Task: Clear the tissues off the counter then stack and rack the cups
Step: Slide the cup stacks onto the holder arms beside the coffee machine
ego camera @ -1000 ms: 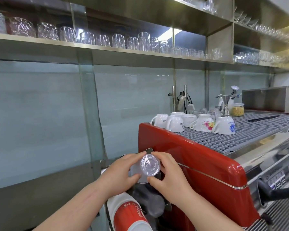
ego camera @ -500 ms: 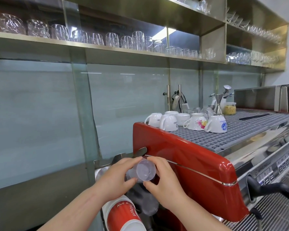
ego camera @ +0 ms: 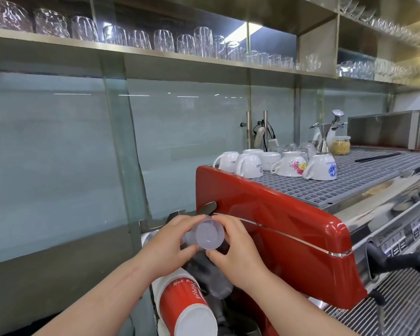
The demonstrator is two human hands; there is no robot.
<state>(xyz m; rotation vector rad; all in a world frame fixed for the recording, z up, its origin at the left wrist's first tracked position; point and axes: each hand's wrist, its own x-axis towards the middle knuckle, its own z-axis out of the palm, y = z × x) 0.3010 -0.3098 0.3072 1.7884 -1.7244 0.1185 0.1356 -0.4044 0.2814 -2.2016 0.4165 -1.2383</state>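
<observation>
Clear plastic cup [ego camera: 208, 234] pinched between left hand [ego camera: 166, 246] and right hand [ego camera: 233, 251], both grips clamped on it, beside red espresso machine [ego camera: 289, 238]. Below, red-and-white paper cups [ego camera: 184, 304] lying stacked. Upturned white mugs [ego camera: 249, 166] on grey top grate [ego camera: 349, 180]; glasses [ego camera: 163, 41] along steel shelf [ego camera: 58, 44]; pale glass wall [ego camera: 46, 154] behind.

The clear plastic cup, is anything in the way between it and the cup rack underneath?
Nothing visible blocks it. Both hands, left and right, hold the clear plastic cup right above the rack's clear cup stack, beside the red paper cup stack. The rack itself is mostly hidden.
</observation>
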